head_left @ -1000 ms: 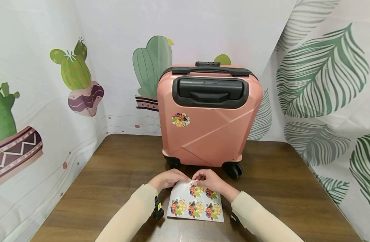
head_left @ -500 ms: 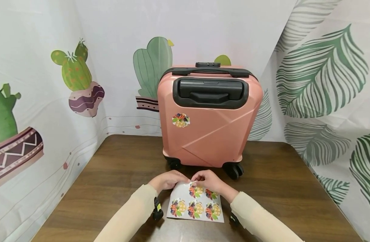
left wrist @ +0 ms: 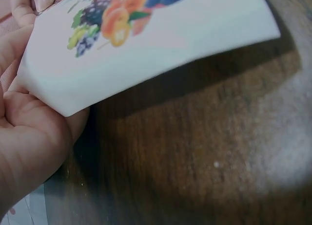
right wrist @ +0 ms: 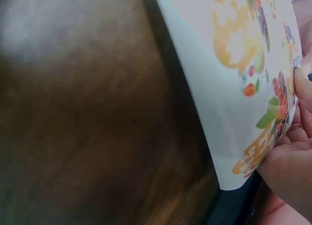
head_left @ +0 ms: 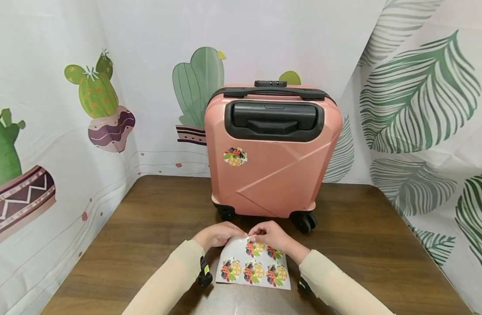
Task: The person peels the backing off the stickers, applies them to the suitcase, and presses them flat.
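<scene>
A white sticker sheet printed with round fruit stickers is tilted up by its far edge, close over the table. My left hand grips its far left part; the left wrist view shows the sheet corner lying across the fingers. My right hand pinches the far edge near the middle, thumb at a fruit sticker. In the right wrist view the sheet bends upward toward the right fingers. Both hands' fingertips nearly meet. The upper left of the sheet is plain white.
Behind the hands a pink suitcase stands upright on its black wheels. One round fruit sticker is on its upper left face. The brown wooden table ends at a printed cloth backdrop.
Both hands keep their hold at the far edge of the sheet. The sheet has shifted very slightly left. The suitcase stays where it was.
</scene>
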{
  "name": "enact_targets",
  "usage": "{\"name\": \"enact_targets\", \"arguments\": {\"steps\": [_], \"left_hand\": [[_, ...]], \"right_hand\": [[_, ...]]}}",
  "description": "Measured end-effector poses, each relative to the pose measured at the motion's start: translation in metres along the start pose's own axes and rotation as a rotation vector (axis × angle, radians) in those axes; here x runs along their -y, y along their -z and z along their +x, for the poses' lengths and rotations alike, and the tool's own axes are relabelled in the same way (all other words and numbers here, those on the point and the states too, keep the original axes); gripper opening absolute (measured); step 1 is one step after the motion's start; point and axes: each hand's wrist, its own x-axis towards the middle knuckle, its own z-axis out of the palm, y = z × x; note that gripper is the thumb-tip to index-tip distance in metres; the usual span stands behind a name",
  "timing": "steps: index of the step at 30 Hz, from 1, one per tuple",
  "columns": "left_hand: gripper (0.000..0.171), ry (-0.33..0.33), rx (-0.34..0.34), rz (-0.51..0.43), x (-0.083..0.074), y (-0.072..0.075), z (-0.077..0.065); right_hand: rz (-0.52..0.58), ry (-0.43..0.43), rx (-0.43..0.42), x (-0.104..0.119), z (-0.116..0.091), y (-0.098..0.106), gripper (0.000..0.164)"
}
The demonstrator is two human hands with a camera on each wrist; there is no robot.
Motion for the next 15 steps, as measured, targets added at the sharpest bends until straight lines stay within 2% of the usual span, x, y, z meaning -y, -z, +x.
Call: {"name": "enact_targets", "arguments": {"steps": [15], "left_hand": [[0.023,0.024,0.004,0.025,-0.0032,-0.0018,-0.0020]], "right_hand": [[-0.026,-0.012,-0.017,0.0000,-0.0013,-0.0028,0.009]]}}
